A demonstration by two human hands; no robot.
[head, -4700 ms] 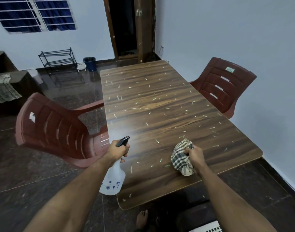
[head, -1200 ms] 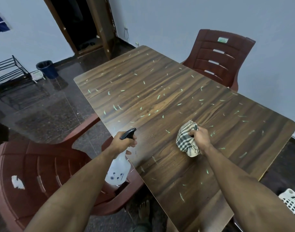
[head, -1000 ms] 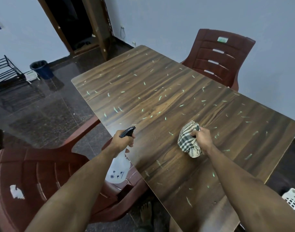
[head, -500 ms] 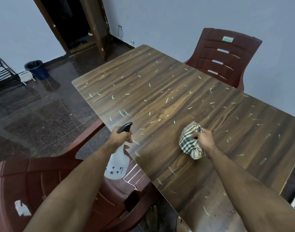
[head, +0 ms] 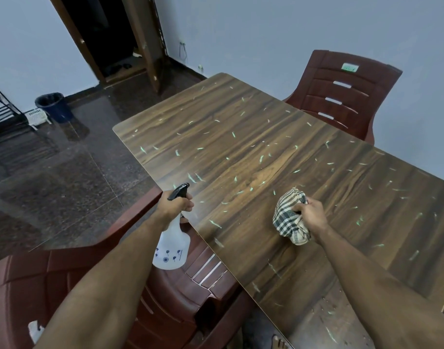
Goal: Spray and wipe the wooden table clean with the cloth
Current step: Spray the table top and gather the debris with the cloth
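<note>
Your left fingers [head: 188,205] grip the sprayer [head: 171,245], nozzle aimed ahead across the table [head: 241,147]; your right hand [head: 310,214] bunches the cloth [head: 289,217] on the littered wood, rightward, nearer the scraps [head: 261,157].

No legible text was seen. A small green label [head: 349,67] was fixed to the top of the far chair [head: 342,96], its print too small to be read. Dark printed motifs marked the spray bottle [head: 171,250].

Person stepped left along wooden table [head: 241,152]; view swung right.
</note>
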